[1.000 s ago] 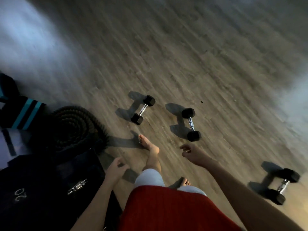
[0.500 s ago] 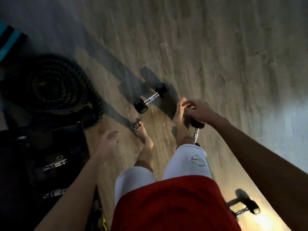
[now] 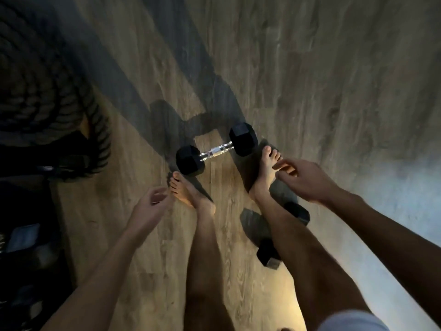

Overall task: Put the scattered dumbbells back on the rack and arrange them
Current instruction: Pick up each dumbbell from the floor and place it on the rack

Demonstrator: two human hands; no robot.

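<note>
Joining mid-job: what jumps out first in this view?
A black hex dumbbell with a chrome handle lies on the wood floor at centre, just ahead of two bare feet. A second dumbbell, blurred, shows partly hidden behind the right leg, just below the right hand; the left hand hangs empty. A thick coiled rope fills the upper left.

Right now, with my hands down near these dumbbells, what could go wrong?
1. Both feet are bare, and the left foot sits almost against a head of the centre dumbbell; a slipped grip could crush toes.
2. The second dumbbell lies close by the right leg, partly hidden by it; a step back could trip on it.
The left hand and right hand grip nothing yet.
</note>
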